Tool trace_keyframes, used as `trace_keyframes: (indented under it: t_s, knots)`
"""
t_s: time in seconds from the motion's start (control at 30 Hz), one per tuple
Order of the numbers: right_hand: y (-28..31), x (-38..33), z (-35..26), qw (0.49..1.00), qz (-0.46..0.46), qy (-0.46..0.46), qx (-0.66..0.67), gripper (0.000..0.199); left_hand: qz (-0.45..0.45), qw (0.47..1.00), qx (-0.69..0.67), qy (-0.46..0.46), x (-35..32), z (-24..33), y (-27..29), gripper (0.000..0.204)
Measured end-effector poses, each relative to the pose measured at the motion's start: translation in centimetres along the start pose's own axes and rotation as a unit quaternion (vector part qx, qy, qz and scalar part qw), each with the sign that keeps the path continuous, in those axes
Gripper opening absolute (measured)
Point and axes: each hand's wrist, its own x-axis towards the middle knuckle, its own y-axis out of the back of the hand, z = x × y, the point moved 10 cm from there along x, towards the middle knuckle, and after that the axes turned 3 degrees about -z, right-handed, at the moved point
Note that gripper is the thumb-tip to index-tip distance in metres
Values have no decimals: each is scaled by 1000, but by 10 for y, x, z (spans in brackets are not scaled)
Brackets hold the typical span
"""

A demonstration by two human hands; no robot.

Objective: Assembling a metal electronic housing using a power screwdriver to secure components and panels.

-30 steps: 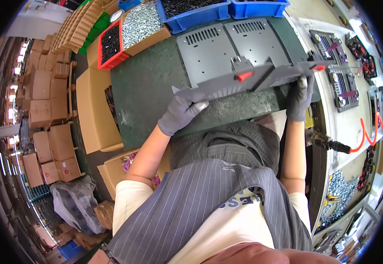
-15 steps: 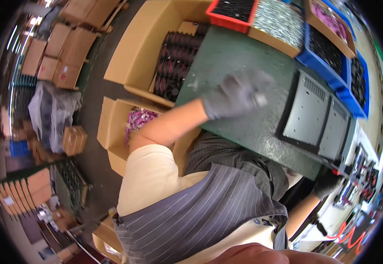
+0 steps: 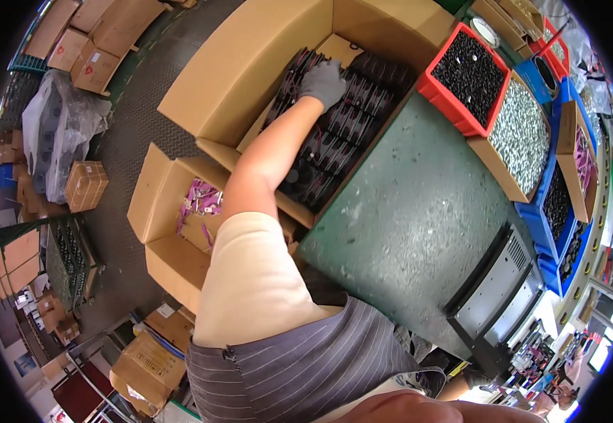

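Observation:
My left hand (image 3: 324, 84), in a grey glove, reaches into a large cardboard box (image 3: 236, 63) on the left. It rests on the rows of black cooling fans (image 3: 331, 144) packed there; its fingertips are down among them, hiding their grip. My right hand (image 3: 474, 377), in a dark glove, is low at the right, beside the near end of grey metal panels (image 3: 486, 282) with vent slots and dark edges. Its fingers are too dark and small to make out. The panels lie at the right edge of the green worktable (image 3: 384, 225).
A smaller open carton (image 3: 169, 257) holds purple-and-white pieces. Along the table's far right stand a red bin (image 3: 458, 123) of black parts, a carton (image 3: 493, 166) of silvery screws, and blue bins (image 3: 549, 261). Stacked cartons (image 3: 95, 63) and a plastic-wrapped stack (image 3: 60, 134) stand at left.
My left hand has moved from over the worktable, leftward and away from me, into the box of fans. My view has swung left. The right hand remains near the panels.

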Motion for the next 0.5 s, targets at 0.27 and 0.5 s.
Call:
trace_keyframes:
  t_s: [0.27, 0.5]
  knots:
    - [-34, 68, 18, 997, -71, -30, 21, 53, 26, 1000, -11, 4, 93, 33, -59, 38]
    - [-69, 94, 39, 991, -104, -61, 59, 56, -65, 985, -104, 123, 118, 2, -75, 56]
